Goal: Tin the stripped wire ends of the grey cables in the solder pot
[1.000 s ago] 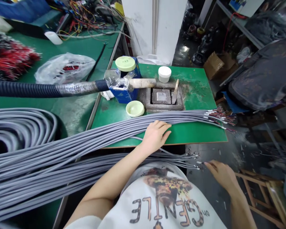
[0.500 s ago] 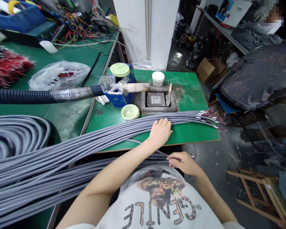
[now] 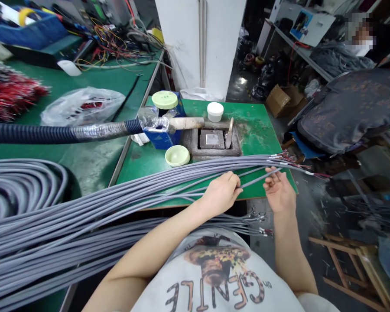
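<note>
My left hand (image 3: 221, 193) is closed on gray sheathed cables (image 3: 149, 191) at the edge of the green workbench (image 3: 260, 125). One cable runs from it across the raised fingers of my right hand (image 3: 279, 189), which is palm up with its fingers apart. The cables' stripped ends (image 3: 294, 164) fan out past the bench edge, and a lower bunch of crimped ends (image 3: 258, 222) hangs near my chest. Behind the cables sits a square metal pot (image 3: 212, 139) in a gray block, with a scraper (image 3: 229, 133) leaning on it.
A wood-handled tool (image 3: 186, 123) on a taped corrugated hose (image 3: 52, 133) crosses a blue box (image 3: 162, 138). A white jar (image 3: 215, 112) and a green lid (image 3: 177, 156) stand nearby. A gray cable coil (image 3: 19, 186) lies left; a person (image 3: 347, 110) sits upper right.
My right hand has moved up from near my chest to the bench edge, under a cable. My left hand has closed on the cables, and several now spread apart near it.
</note>
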Available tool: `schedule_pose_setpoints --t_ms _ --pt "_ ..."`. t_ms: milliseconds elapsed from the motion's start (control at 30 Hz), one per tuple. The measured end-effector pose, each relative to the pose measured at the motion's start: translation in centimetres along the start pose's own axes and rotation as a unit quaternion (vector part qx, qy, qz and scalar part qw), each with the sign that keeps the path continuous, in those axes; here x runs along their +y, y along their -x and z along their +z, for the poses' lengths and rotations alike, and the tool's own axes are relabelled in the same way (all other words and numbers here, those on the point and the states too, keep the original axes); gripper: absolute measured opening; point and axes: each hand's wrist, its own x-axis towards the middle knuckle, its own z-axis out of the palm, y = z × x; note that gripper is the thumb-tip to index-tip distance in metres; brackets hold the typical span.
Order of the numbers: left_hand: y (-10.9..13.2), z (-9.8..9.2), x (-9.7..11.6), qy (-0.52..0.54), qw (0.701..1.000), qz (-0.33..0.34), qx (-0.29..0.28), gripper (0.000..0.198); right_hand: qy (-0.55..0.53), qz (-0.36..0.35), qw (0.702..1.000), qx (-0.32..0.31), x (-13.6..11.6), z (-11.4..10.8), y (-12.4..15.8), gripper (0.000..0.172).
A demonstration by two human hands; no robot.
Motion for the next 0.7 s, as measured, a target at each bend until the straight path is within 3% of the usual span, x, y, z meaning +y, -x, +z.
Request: schedule_pose_setpoints --t_ms 100,167,233,333,400,500,567,700 --pt "0.3 1.1 -0.3 0.017 1.000 0.003 -0.020 0.007 0.025 -0.146 0.987 0.057 -1.0 0.2 0.3 0.025" --pt "0.3 1.9 -0.8 0.022 0.999 -0.010 -0.026 0.009 0.101 -0.262 0.956 0.091 -1.4 0.8 1.5 0.026" --pt "0.4 2.5 -1.3 0.049 0.998 -0.016 -0.028 0.011 0.233 -0.329 0.910 0.096 -1.8 1.3 3.1 0.026" --pt "0.7 2.3 -1.6 0.200 0.979 -0.024 -0.030 0.027 0.463 -0.295 0.836 -0.013 -2.6 1.3 5.1 0.026" --pt "1.1 1.7 -1.5 0.362 0.930 -0.058 -0.024 0.039 0.556 -0.247 0.785 -0.120 -3.0 1.0 5.9 0.025" --pt "1.6 0.7 -1.1 0.559 0.820 -0.120 0.029 0.041 0.602 -0.225 0.727 -0.242 -3.1 0.8 6.2 0.023" --pt "1.8 0.3 -0.9 0.619 0.766 -0.155 0.072 0.034 0.621 -0.212 0.694 -0.297 -3.0 1.2 6.4 0.021" --pt "2.3 -0.3 -0.5 0.657 0.722 -0.198 0.089 0.028 0.631 -0.148 0.655 -0.388 -3.4 2.7 7.1 0.022"
